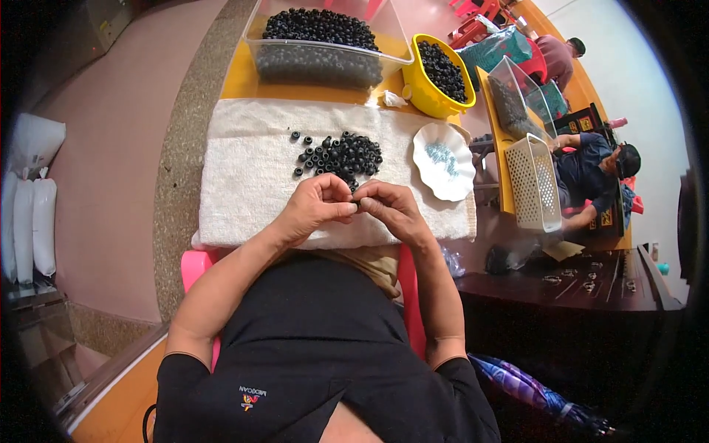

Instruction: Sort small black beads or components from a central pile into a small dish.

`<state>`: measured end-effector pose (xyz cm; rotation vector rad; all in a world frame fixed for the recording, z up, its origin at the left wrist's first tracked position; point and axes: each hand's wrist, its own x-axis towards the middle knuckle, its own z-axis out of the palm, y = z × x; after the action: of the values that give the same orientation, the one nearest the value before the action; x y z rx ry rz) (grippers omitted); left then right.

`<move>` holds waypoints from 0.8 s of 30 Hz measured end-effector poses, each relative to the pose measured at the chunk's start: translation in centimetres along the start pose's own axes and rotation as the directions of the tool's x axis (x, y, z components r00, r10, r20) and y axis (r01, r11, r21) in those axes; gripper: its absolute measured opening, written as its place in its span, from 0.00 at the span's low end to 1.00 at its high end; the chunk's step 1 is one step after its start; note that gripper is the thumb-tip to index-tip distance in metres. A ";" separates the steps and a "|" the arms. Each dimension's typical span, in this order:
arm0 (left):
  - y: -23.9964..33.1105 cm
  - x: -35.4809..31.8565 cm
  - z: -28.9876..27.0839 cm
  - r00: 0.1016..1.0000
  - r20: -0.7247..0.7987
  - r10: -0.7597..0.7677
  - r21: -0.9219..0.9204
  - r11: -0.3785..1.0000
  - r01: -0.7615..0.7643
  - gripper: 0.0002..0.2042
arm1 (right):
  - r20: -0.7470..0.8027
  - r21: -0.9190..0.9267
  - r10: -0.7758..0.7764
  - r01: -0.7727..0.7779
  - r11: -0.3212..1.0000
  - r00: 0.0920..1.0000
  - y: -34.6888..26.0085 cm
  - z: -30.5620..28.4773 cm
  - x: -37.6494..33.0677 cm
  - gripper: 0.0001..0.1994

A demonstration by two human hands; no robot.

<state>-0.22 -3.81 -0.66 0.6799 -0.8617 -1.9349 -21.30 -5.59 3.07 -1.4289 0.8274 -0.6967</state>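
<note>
Black rings: a loose heap of small black ring-shaped parts (341, 156) lies on a white towel (244, 177) spread over the yellow table (238, 80), just beyond both hands.
Piece in hand: one small black part (356, 202) sits between the fingertips of both hands, just in front of the heap; too small to tell its exact shape.
Left hand: the left hand (316, 207) is curled, thumb and forefinger pinched narrow on the piece.
Right hand: the right hand (391, 210) meets it fingertip to fingertip, also pinched tight on the same piece.
Step in hand: by my reading, the two hands are fitting or pressing something at the small part, mid-assembly rather than picking or setting down.
Next move calls for: a steady pinch, and a free spot to put the piece apart from the heap.
Small parts dish: a white scalloped dish (443, 173) with tiny pale-blue bits stands on the towel's right end, near the right hand.
Stock: a clear plastic bin (325, 63) and a yellow bowl (427, 92), both full of black parts, stand at the far side.
</note>
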 end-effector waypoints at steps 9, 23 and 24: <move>-0.2 0.2 -0.2 0.998 0.053 0.022 0.052 0.998 -0.025 0.10 | 0.112 -0.052 0.111 -0.106 0.993 0.988 -1.0 -1.1 0.2 0.07; -0.1 0.3 -0.2 0.998 0.060 -0.021 0.074 0.997 0.017 0.10 | 0.170 -0.081 0.130 -0.118 0.990 0.977 -1.2 -1.3 0.4 0.05; -0.1 0.3 -0.3 0.998 0.060 -0.021 0.074 0.997 0.017 0.10 | 0.120 -0.106 0.112 -0.099 0.989 0.987 -1.0 -1.2 0.3 0.06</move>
<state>-0.22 -4.08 -0.97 0.6776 -0.9712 -1.9571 -22.06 -6.57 4.06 -1.4904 0.8424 -0.4858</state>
